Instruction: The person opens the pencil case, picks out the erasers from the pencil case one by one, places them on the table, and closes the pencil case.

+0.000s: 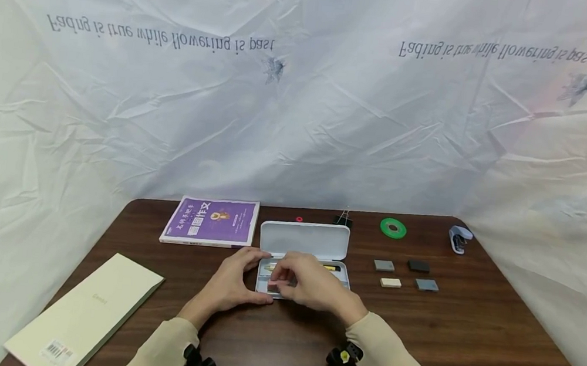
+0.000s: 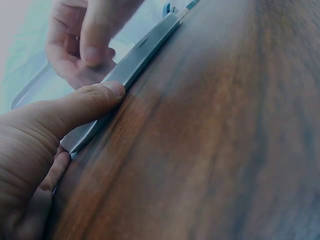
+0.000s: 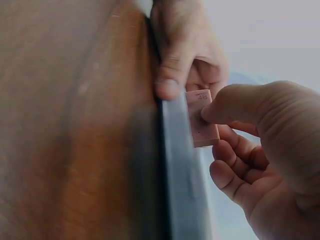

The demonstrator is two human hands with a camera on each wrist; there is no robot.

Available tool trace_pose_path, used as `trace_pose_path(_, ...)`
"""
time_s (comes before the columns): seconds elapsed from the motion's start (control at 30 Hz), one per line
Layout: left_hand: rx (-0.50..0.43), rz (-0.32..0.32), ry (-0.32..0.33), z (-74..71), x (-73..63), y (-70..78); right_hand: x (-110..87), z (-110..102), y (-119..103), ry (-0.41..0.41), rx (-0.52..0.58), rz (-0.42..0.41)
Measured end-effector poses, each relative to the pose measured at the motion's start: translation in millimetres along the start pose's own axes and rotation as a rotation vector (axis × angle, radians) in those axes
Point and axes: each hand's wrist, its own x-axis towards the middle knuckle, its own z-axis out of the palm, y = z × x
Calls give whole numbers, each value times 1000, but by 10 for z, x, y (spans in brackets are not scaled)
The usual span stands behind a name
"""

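A light grey pencil case (image 1: pixel 304 240) lies on the table with its lid raised at the back. My left hand (image 1: pixel 233 278) grips its left end, the thumb on the front wall (image 2: pixel 140 56) and the fingers toward the back corner. My right hand (image 1: pixel 312 280) pinches a pink eraser (image 3: pixel 202 134) between thumb and fingers, at the front left part of the case. The eraser's lower edge is hidden behind the case wall in the right wrist view. A yellow and black pen (image 1: pixel 332 267) lies inside the case, partly covered by my right hand.
Right of the case lie two grey blocks (image 1: pixel 384 266) (image 1: pixel 427 285), a black block (image 1: pixel 419 266) and a cream block (image 1: pixel 390 283). Behind are green tape (image 1: pixel 393 228), a binder clip (image 1: pixel 343 219) and a stapler (image 1: pixel 459 239). A purple book (image 1: pixel 212 221) and cream notebook (image 1: pixel 87 310) lie left.
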Motion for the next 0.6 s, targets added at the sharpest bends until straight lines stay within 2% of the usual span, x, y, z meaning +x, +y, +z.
trace_pose_path(0.17, 3, 8, 10, 11, -2, 5, -59, -209, -20, 63, 15, -20)
trace_pose_path(0.3, 9, 9, 10, 23, 0, 7, -185, -424, 11, 122, -4, -16)
trace_pose_path(0.47, 6, -1, 11, 21, -1, 11, -461, -708, 116, 214, -64, 28)
trace_pose_path(0.6, 14, -14, 7, 3, -8, 11, -750, -894, 255, 273, -98, 106)
